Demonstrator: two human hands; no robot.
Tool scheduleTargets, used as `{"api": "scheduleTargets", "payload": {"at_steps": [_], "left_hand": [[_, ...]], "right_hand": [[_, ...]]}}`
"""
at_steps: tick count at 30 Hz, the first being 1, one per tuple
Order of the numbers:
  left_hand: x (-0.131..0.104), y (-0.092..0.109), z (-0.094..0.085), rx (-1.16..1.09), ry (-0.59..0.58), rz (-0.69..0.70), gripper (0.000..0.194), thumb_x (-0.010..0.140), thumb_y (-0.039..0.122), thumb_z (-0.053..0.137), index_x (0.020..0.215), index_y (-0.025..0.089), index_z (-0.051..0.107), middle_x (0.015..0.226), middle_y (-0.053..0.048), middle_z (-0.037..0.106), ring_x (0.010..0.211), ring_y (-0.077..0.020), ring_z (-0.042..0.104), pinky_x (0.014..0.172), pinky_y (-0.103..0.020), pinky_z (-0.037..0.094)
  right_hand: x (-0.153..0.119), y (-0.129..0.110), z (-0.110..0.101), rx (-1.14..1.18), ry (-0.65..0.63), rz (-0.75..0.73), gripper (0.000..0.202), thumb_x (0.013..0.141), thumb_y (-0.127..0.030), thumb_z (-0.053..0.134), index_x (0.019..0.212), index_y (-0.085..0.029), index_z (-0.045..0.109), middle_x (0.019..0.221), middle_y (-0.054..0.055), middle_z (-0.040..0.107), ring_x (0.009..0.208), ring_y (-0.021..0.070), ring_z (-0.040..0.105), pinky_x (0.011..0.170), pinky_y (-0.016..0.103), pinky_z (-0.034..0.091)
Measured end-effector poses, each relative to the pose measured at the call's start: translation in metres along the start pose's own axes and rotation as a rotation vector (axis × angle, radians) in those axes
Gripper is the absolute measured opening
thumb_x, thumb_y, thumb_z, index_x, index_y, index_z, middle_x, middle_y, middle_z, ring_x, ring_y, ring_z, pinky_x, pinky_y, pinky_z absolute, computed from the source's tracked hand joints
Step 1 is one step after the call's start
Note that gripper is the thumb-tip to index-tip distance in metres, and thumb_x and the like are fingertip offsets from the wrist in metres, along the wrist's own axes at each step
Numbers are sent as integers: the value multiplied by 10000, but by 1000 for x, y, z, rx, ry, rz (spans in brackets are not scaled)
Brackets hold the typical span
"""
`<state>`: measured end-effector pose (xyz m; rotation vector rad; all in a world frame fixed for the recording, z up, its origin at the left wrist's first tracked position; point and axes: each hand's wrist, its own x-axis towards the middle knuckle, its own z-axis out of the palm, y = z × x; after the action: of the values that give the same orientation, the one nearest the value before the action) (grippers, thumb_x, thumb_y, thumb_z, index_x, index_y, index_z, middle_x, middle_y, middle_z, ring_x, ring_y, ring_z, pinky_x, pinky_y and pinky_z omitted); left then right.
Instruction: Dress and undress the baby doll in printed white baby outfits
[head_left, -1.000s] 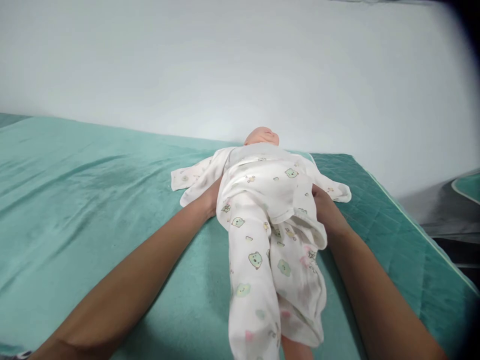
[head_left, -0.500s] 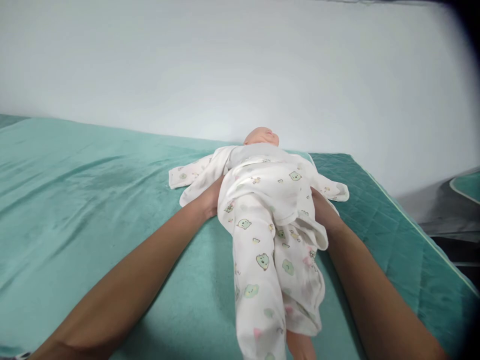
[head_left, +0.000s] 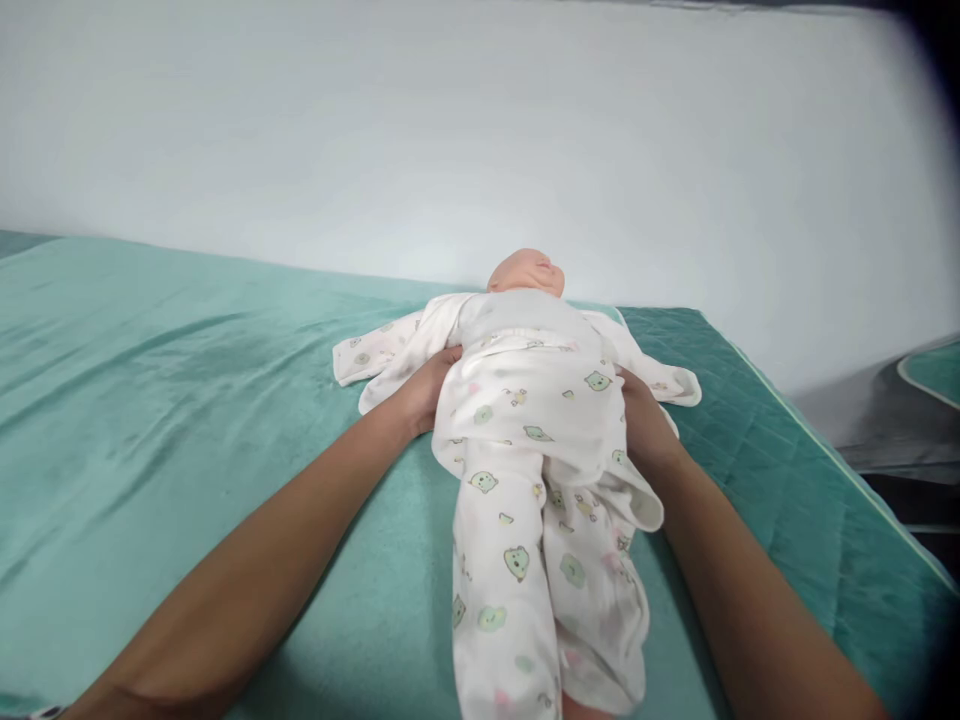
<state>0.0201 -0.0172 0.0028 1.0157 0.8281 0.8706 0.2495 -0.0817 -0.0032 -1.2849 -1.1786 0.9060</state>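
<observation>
Our left hand (head_left: 433, 392) and right hand (head_left: 648, 425) flanked the doll (head_left: 521, 272), grip undeterminable to us; its shirt (head_left: 525, 405) had come lower, covering more of the trousers (head_left: 499, 590).

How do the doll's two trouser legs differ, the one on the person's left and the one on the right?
The left trouser leg lies fairly straight and smooth; the right trouser leg is looser and more rumpled. The left one runs out of the picture, while the right one's hem shows, with a bit of bare doll leg below. Both are white with green and pink prints.
</observation>
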Motion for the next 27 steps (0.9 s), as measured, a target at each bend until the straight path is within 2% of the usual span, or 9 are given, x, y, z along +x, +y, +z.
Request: {"api": "scheduleTargets", "payload": {"at_steps": [5, 7, 10, 12, 15, 17, 19, 23, 27], "left_hand": [[1, -1, -7, 148, 30, -11, 85, 675, 239, 648, 687, 155, 639, 638, -17, 640, 632, -160, 567, 635, -303, 470], [-1, 1, -8, 262, 71, 26, 67, 676, 210, 590, 633, 158, 593, 592, 8, 581, 582, -133, 502, 592, -282, 423], [-4, 4, -10, 504, 144, 183, 57, 679, 175, 554, 636, 155, 586, 615, 23, 569, 619, -130, 482, 608, -271, 394], [-6, 6, -11, 615, 181, 272, 50, 671, 149, 568, 686, 150, 616, 684, 18, 610, 683, -143, 516, 649, -272, 407], [-8, 9, -11, 583, 317, 356, 97, 716, 180, 609, 804, 163, 646, 774, 5, 655, 739, -154, 568, 682, -275, 442], [-9, 11, -10, 550, 396, 464, 120, 759, 227, 645, 871, 187, 656, 858, -5, 674, 784, -154, 596, 717, -278, 472], [-10, 11, -9, 592, 356, 592, 120, 800, 265, 661, 905, 210, 677, 959, -16, 683, 852, -157, 616, 776, -289, 495], [-11, 10, -9, 798, 161, 786, 135, 872, 305, 640, 952, 237, 725, 1040, -35, 684, 1005, -182, 616, 920, -337, 492], [-9, 12, -14, 977, 73, 885, 192, 901, 327, 627, 1051, 249, 717, 1120, -47, 663, 1097, -193, 594, 1010, -366, 455]], "right_hand": [[2, 8, -7, -7, 37, 1, 257, 694, -386, 752, 901, -237, 721, 974, 50, 767, 990, 308, 679, 821, 429, 555], [4, 16, -10, 44, -5, -1, 261, 709, -373, 744, 933, -245, 709, 977, 44, 762, 956, 291, 687, 779, 413, 561], [8, 28, -14, 133, -60, 1, 248, 736, -367, 728, 952, -259, 675, 985, 33, 753, 920, 264, 696, 724, 388, 565], [11, 35, -16, 168, -27, 0, 240, 737, -376, 730, 930, -263, 644, 968, 20, 746, 885, 251, 701, 695, 377, 564], [14, 41, -16, 163, 19, 10, 251, 734, -395, 730, 903, -258, 604, 915, 15, 737, 830, 241, 699, 659, 363, 557], [15, 42, -16, 113, 18, 21, 238, 746, -390, 716, 897, -251, 595, 875, 20, 730, 809, 235, 687, 642, 349, 545], [16, 40, -16, 38, 43, -24, 234, 738, -349, 718, 912, -248, 598, 870, 20, 716, 817, 221, 669, 659, 334, 536], [14, 30, -17, -64, 196, -300, 200, 754, -262, 710, 942, -246, 642, 964, 23, 663, 914, 192, 621, 802, 330, 518], [9, 21, -17, -137, 114, -381, 102, 855, -288, 662, 949, -264, 693, 988, 27, 635, 959, 191, 607, 868, 352, 504]]}}
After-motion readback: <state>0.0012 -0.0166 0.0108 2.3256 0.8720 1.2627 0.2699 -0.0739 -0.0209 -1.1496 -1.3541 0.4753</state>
